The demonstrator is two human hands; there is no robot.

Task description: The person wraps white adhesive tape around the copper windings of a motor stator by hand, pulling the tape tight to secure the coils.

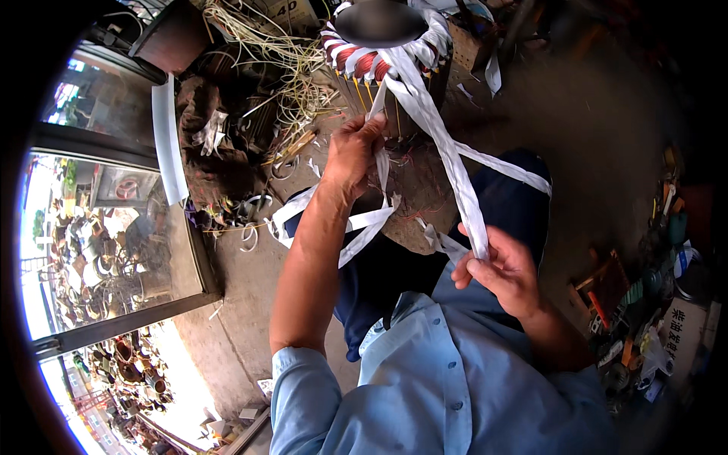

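In front of me stands a motor stator (362,67), its red-brown coil ends bound with white cloth tape. My left hand (353,152) is closed beside its near side, pinching a white tape strip (383,168) that runs up to the windings and hangs below. Nearer to me, my right hand (500,269) grips the lower end of a thick white-wrapped bundle (447,155), which stretches down from the stator's top; whether wires lie inside is hidden. Loose white tape (368,220) trails over my left leg, and another strip (504,165) crosses my right knee.
Tangled pale wire (265,45) lies left of the stator, near a dark crumpled cloth (208,163). A glass-paned metal frame (125,311) stands at the left. On the right are heaped tools and scraps with a box (682,334). Tape scraps litter the concrete floor (243,296).
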